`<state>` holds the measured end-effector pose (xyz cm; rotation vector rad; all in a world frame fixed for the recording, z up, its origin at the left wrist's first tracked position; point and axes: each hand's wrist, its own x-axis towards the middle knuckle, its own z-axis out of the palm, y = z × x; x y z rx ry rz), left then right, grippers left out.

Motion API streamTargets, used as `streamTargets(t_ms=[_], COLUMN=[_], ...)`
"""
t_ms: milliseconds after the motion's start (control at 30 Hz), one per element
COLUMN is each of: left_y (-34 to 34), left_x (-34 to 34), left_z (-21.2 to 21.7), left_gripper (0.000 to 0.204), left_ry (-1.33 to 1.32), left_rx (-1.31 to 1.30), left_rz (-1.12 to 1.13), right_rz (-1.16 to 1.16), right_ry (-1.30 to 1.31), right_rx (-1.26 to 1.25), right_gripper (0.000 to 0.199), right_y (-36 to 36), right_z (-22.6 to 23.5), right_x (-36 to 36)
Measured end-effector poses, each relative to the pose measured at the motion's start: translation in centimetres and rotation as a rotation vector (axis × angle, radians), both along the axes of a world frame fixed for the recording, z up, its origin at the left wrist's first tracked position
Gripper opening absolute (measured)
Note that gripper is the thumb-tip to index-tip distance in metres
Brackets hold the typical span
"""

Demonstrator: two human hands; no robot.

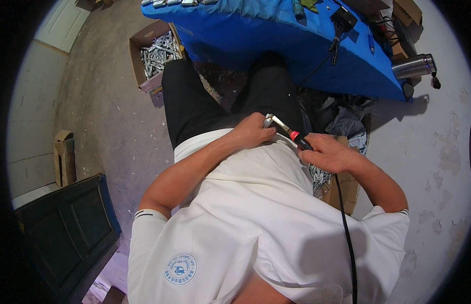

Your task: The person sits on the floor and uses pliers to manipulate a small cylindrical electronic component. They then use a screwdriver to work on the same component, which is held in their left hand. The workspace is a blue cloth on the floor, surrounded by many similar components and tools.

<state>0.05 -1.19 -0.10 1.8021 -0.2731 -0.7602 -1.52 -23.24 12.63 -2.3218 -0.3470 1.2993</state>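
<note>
My left hand (251, 131) is closed, pinching a small silvery metal piece (267, 121) in front of my waist. My right hand (329, 153) wraps round the black handle of a soldering iron (294, 136) with a red collar. The iron's pale metal shaft slants up and left, its tip close beside the metal piece. Whether the two touch, I cannot tell. A black cord (345, 230) leaves the handle's rear and hangs down past my shirt. Fingers of the left hand hide part of the piece.
Ahead is a table under a blue cover (235, 30), bearing a black power adapter (343, 19). A steel flask (413, 67) sticks out at its right end. Metal parts fill a cardboard box (135, 61) left of my legs; another box (343, 195) stands by my right side.
</note>
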Motion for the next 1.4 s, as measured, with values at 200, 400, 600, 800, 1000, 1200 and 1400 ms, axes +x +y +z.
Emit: streamTargets(t_ms=[200, 400, 600, 800, 1000, 1200, 1400], left_y=[0.1, 0.1, 0.1, 0.1, 0.2, 0.3, 0.3], left_x=[0.1, -0.1, -0.2, 0.0, -0.2, -0.2, -0.1], left_z=[-0.5, 1.4, -1.1, -1.1, -1.1, -0.4, -0.4], left_gripper=[0.034, 0.036, 0.035, 0.034, 0.033, 0.03, 0.029], left_ry=[-0.015, -0.023, -0.01, 0.05, -0.027, 0.02, 0.016], left_rx=[0.031, 0.074, 0.003, -0.119, -0.158, -0.152, -0.12], left_rz=[0.021, 0.06, 0.092, 0.094, 0.049, 0.045, 0.038], right_rz=[0.058, 0.077, 0.036, 0.115, -0.055, -0.195, -0.283], right_ry=[-0.012, -0.087, -0.161, -0.589, -0.463, -0.026, 0.1], right_rx=[-0.069, -0.089, -0.065, -0.049, 0.01, 0.241, 0.162], right_gripper=[0.032, 0.029, 0.027, 0.027, 0.023, 0.028, 0.027], right_y=[1.0, 1.8, 2.5, 0.4, -2.4, -1.6, -0.2], right_z=[0.5, 0.8, 1.2, -3.2, -4.9, -2.6, -1.4], right_x=[0.3, 0.0, 0.1, -1.4, 0.0, -0.5, -0.8])
